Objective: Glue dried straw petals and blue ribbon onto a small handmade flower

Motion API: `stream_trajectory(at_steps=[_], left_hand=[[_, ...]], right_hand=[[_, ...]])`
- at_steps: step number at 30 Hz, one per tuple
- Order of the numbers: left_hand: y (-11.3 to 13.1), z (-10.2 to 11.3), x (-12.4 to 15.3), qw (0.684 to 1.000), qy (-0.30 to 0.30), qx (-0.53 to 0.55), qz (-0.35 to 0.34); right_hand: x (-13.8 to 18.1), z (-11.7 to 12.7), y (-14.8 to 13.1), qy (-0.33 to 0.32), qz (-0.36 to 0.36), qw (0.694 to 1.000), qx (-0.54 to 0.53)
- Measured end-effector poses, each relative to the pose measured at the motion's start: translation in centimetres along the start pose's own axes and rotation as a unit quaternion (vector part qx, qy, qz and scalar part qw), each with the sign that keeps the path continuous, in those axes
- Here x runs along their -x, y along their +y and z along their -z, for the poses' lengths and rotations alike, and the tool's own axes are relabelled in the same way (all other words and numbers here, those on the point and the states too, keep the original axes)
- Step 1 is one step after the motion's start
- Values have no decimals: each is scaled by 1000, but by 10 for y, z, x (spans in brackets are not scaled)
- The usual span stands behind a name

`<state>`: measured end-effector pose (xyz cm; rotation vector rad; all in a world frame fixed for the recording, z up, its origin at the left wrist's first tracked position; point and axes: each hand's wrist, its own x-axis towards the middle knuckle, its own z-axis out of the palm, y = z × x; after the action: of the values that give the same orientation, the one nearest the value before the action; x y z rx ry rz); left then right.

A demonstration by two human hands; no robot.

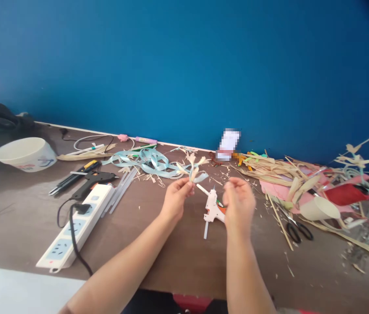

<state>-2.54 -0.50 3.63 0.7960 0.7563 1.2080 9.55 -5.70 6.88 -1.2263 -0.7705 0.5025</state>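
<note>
My left hand [175, 198] is pinched shut on the base of a small straw flower [192, 168] with pale petals fanning upward. My right hand [238, 203] hovers just to its right, fingers curled together; it is blurred and I cannot make out anything in them. A white hot-glue gun [212, 209] lies on the brown table [171, 253] between and just beyond both hands, with a glue stick poking out of its rear.
A white power strip [76, 226] with a black plug, a black glue gun [93, 179] and a white bowl [24, 153] lie left. Light blue ribbon [150, 162] sits behind. Straw scraps, black-handled scissors [298, 230], a paper cup [319, 209] and red material crowd the right.
</note>
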Motion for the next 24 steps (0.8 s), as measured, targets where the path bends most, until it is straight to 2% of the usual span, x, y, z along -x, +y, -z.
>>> stream_trajectory(at_steps=[3,5,6,8,11,13,16,18,20,24], left_hand=[[0,6,-8,998,50,21,20],[1,7,-11,997,62,32,29],[2,7,-11,997,61,38,32],[3,7,-10,997,55,49,38],[4,6,-8,996,46,64,50],[3,5,-7,995,41,72,56],[2,5,-7,994,35,84,66],[2,6,-7,993,34,92,72],[2,6,-8,992,38,98,76],[1,7,-10,991,38,99,85]], right_hand=[[-10,28,-24,25,35,999,-10],[-11,47,-33,-33,55,993,101],[-10,56,-33,-83,60,977,187],[-4,69,-25,-192,69,906,370],[9,79,-1,-267,121,795,532],[15,80,16,-280,142,744,590],[20,76,31,-297,163,696,632],[20,72,37,-305,174,681,642],[20,70,41,-308,179,681,640],[19,74,41,-313,163,723,594]])
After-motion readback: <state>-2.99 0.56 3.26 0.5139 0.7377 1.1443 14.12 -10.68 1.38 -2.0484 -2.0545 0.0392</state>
